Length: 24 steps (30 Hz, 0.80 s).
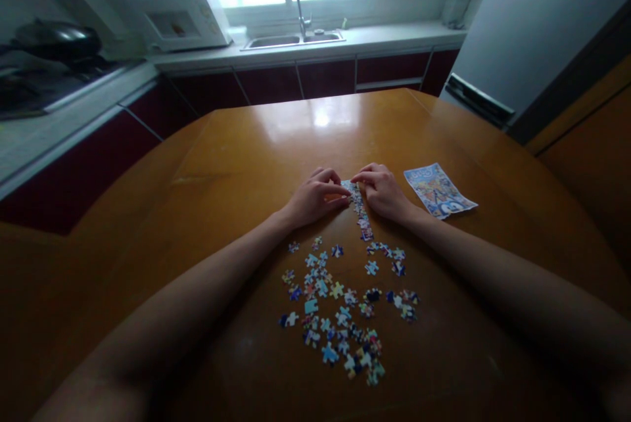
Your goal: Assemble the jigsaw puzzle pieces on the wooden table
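A narrow strip of joined jigsaw puzzle pieces (361, 217) lies on the table, running from between my hands towards me. My left hand (319, 197) is at the strip's left edge, thumb and index finger closed together on a puzzle piece there. From the other side, my right hand (383, 192) grips the strip's far end, its index finger bent over the top and the other fingers curled. Fingers partly cover the far pieces. Nearer to me lie several loose puzzle pieces (321, 288), blue, white, yellow and dark, some overlapping.
A creased printed picture sheet (438, 190) lies right of my right hand on the brown wooden table (236, 165). Beyond are a counter with a sink (273, 42), a faucet (302, 1) and a microwave (177, 22). A pan (56, 41) sits on the stove at left.
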Available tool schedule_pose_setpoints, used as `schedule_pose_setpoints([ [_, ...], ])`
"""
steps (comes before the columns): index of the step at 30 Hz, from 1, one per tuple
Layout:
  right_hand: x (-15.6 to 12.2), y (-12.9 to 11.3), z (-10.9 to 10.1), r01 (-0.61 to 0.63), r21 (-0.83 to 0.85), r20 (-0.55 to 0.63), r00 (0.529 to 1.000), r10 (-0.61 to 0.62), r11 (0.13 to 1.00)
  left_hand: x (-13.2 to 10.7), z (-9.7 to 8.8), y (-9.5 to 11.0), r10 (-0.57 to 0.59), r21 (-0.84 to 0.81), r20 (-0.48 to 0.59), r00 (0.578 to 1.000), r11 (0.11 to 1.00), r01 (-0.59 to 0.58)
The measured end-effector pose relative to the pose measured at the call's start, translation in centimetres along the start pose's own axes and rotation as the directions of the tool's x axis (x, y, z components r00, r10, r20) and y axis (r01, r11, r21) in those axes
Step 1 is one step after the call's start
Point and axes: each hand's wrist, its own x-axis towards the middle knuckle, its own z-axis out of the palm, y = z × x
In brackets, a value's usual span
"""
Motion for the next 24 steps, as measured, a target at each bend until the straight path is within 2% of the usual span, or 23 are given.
schedule_pose_setpoints([
  [16,0.04,0.11,0.08,-0.006,-0.022,-0.001,1.000,0.006,1.000,0.03,-0.21,0.09,0.016,0.018,0.044,0.999,1.000,-0.017],
  [24,0.04,-0.28,-0.05,-0.017,-0.030,0.006,1.000,0.017,0.999,-0.04,-0.24,-0.09,-0.010,0.002,0.077,0.997,1.000,0.010],
])
